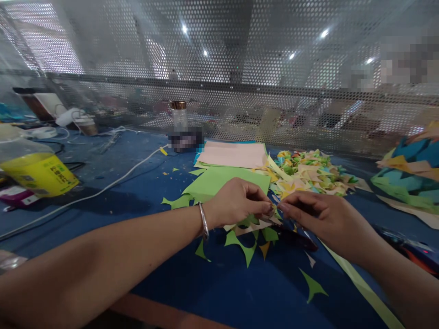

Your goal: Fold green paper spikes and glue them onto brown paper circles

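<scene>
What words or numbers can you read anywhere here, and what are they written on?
None can be read for sure.
Yellow label on the plastic bottle: dark printed characters, too blurred to read.
Small pink and white packet beside it: print too small to read.
Dark thing by the glass jar: blurred out.

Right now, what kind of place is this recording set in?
Probably a craft workbench in a shared workshop. A blue table carries green paper sheets, a pile of small folded paper pieces and cut scraps; a perforated metal screen divides it from other stations.
</scene>
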Demonstrator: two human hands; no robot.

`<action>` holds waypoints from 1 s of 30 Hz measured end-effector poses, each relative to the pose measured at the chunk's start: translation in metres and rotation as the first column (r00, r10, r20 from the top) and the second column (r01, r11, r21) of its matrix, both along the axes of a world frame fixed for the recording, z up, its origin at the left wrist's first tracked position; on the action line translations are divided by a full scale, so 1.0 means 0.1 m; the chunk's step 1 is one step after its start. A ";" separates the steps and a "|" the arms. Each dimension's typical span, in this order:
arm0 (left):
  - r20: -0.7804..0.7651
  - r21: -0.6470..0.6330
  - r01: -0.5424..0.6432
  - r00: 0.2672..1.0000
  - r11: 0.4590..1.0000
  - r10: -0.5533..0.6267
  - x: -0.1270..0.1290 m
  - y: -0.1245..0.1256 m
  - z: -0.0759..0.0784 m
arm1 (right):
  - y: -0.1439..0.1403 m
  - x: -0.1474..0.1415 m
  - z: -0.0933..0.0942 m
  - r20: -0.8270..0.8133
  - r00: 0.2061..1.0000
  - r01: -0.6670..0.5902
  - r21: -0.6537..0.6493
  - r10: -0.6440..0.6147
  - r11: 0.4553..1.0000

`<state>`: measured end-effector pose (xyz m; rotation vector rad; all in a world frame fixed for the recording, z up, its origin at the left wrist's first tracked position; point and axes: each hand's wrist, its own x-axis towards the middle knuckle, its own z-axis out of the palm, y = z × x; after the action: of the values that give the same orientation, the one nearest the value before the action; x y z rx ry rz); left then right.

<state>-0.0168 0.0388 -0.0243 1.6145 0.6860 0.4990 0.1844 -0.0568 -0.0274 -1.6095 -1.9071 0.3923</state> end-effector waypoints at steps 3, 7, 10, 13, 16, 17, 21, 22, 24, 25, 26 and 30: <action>0.063 -0.156 -0.022 0.997 0.988 0.032 0.01 -0.03 -0.01 | 0.00 0.01 -0.01 -0.023 1.000 0.016 0.030 -0.015 0.999; 0.148 -0.308 -0.019 0.987 0.951 0.068 0.03 -0.07 -0.05 | -0.01 0.02 -0.03 -0.037 0.999 0.006 0.077 -0.003 0.997; 0.214 -0.358 0.007 0.974 0.934 0.075 0.05 -0.07 -0.08 | -0.02 -0.01 -0.03 -0.053 0.999 0.016 0.169 -0.008 0.985; 0.248 -0.357 0.026 0.966 0.934 0.068 0.06 -0.06 -0.11 | -0.04 -0.06 -0.02 -0.040 0.999 0.038 0.259 -0.028 0.965; 0.233 -0.348 0.007 0.969 0.937 0.079 0.06 -0.08 -0.10 | -0.04 -0.10 -0.01 -0.008 1.000 0.023 0.304 -0.021 0.952; 0.221 -0.343 -0.006 0.972 0.939 0.087 0.06 -0.09 -0.09 | -0.04 -0.10 -0.01 -0.002 1.000 0.018 0.314 -0.019 0.949; 0.165 -0.319 -0.046 0.981 0.947 0.103 0.04 -0.13 -0.04 | -0.04 -0.10 -0.02 0.003 1.000 0.011 0.350 -0.013 0.937; 0.147 -0.315 -0.054 0.983 0.948 0.105 0.04 -0.14 -0.03 | -0.03 -0.09 -0.02 0.005 1.000 0.007 0.356 -0.009 0.935; 0.126 -0.315 -0.064 0.986 0.947 0.109 0.03 -0.15 0.00 | -0.03 -0.07 -0.04 0.013 1.000 -0.003 0.360 -0.001 0.933; 0.126 -0.322 -0.066 0.986 0.944 0.112 0.03 -0.15 0.00 | -0.03 -0.06 -0.04 0.016 1.000 -0.008 0.359 0.002 0.933; 0.128 -0.336 -0.066 0.985 0.939 0.115 0.03 -0.15 0.01 | -0.03 -0.05 -0.05 0.017 1.000 -0.009 0.361 0.003 0.933; 0.144 -0.385 -0.066 0.981 0.920 0.131 0.03 -0.15 0.00 | -0.03 -0.04 -0.06 0.014 1.000 -0.001 0.379 -0.004 0.925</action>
<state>-0.0137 0.0241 -0.0247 1.1641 0.6920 0.5320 0.1800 -0.0601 -0.0335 -1.3574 -1.8546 0.0036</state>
